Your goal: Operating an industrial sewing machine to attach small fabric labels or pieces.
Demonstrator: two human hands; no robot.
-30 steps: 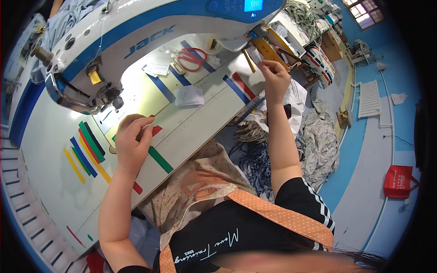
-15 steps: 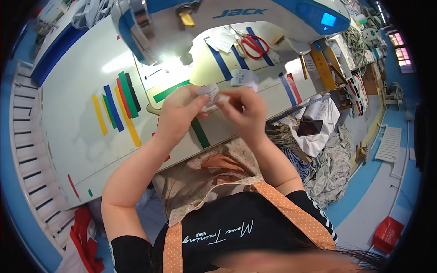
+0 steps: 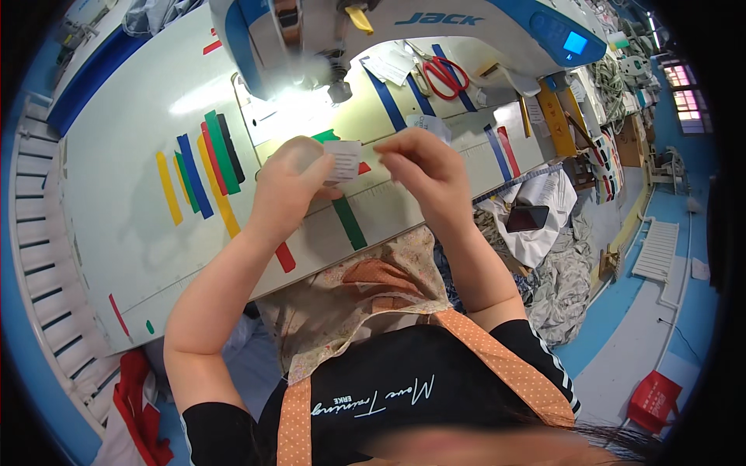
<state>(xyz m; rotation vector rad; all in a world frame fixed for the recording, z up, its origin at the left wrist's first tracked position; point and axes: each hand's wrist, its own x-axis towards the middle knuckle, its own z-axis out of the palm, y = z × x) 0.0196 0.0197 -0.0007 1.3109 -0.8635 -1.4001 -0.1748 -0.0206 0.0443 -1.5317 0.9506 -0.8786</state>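
A small white printed label [image 3: 347,161] is pinched between the thumb and fingers of my left hand [image 3: 291,182], above the white sewing table [image 3: 186,256]. To its right, clear of the label, my right hand [image 3: 431,175] hovers with bent fingers; thumb and forefinger tips are slightly apart, and I see nothing between them. A dark green strip [image 3: 350,223] lies below the label, and a red strip [image 3: 285,258] sticks out past my left wrist. Another green piece [image 3: 326,135] shows partly behind my left hand, near the lit sewing machine [image 3: 466,35].
Coloured strips [image 3: 220,151] lie in a row on the left. Red-handled scissors [image 3: 444,78], white labels [image 3: 429,126] and blue strips [image 3: 385,95] lie right of the needle area. A phone [image 3: 527,218] rests on white cloth beside the table. A slatted white rail [image 3: 58,283] borders the left.
My right hand has come off the label and moved right. My left hand keeps hold of it, now facing up more fully. The whole view has shifted slightly.
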